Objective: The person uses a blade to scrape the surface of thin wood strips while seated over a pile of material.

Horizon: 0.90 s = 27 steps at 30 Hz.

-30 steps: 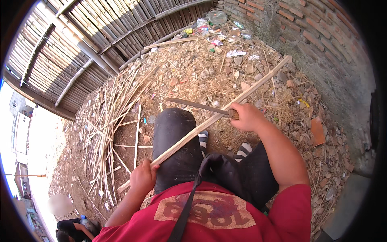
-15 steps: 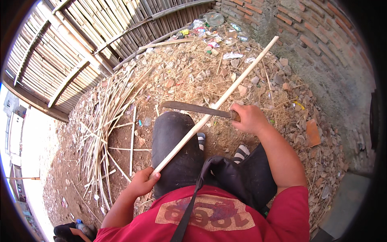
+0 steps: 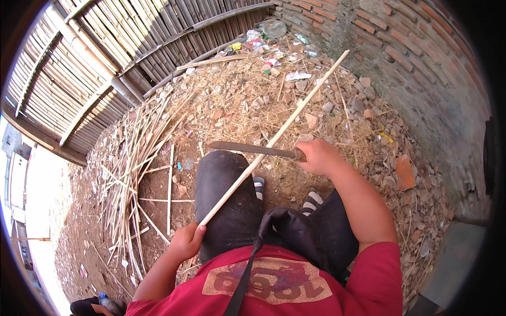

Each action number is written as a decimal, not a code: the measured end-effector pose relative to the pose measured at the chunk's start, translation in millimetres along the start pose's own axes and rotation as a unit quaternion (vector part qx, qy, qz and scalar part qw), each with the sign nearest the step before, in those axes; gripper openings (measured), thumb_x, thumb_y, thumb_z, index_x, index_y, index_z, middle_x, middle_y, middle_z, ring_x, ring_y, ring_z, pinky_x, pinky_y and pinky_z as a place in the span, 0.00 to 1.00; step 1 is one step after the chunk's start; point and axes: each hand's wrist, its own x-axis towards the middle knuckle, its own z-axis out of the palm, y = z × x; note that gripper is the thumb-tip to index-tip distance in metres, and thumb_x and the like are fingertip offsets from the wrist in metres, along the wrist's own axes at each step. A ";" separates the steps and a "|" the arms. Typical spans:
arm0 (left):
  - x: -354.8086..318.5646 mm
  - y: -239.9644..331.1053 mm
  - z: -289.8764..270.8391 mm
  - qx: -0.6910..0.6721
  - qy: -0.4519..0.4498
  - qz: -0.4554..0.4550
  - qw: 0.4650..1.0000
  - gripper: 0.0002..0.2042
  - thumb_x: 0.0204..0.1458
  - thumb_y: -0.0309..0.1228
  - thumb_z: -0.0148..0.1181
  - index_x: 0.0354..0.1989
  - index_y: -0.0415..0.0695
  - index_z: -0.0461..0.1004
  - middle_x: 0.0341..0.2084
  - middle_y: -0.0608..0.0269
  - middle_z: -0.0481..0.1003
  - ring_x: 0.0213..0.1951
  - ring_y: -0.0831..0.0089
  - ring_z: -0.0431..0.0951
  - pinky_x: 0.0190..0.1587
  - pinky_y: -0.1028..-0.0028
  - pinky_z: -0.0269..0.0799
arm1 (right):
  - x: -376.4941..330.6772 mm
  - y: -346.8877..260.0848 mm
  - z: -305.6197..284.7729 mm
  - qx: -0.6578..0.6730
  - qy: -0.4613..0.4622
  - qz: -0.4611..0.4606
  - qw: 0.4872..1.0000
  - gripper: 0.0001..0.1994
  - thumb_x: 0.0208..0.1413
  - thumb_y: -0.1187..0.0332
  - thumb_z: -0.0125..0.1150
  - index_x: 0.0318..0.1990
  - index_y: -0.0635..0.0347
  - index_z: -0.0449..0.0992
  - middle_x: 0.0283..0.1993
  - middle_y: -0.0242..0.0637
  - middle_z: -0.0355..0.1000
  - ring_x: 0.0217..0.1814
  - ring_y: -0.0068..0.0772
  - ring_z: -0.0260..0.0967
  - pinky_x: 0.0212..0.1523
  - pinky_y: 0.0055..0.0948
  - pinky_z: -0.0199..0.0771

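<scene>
My left hand (image 3: 188, 239) is closed round the near end of a long pale bamboo strip (image 3: 295, 113), beside my left knee. The strip slants up and away to the right, passing over my dark trouser leg. In my right hand (image 3: 318, 157) is the handle of a machete (image 3: 253, 148), with its dark blade pointing left. The blade crosses the strip roughly midway and appears to touch it. Its tip reaches above my left knee.
A loose heap of pale strips (image 3: 132, 184) lies on the ground at the left. Beyond stands a bamboo fence (image 3: 174, 37); a brick wall (image 3: 411, 47) rises on the right. Rubble and litter cover the ground, with an orange tile piece (image 3: 405, 173). Another person (image 3: 92, 306) shows at lower left.
The strip's far end has shifted slightly left and down. My right hand and the machete have moved slightly left and lower, while both grips stay the same.
</scene>
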 end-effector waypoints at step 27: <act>13.3 5.0 -23.5 0.034 -0.040 0.010 0.999 0.24 0.68 0.46 0.45 0.29 0.36 0.71 0.23 0.37 0.73 0.31 0.35 0.75 0.35 0.49 0.69 | 12.0 56.8 3.3 0.143 0.011 0.195 0.970 0.11 0.45 0.65 0.64 0.34 0.61 0.77 0.30 0.49 0.76 0.34 0.53 0.75 0.37 0.44 0.74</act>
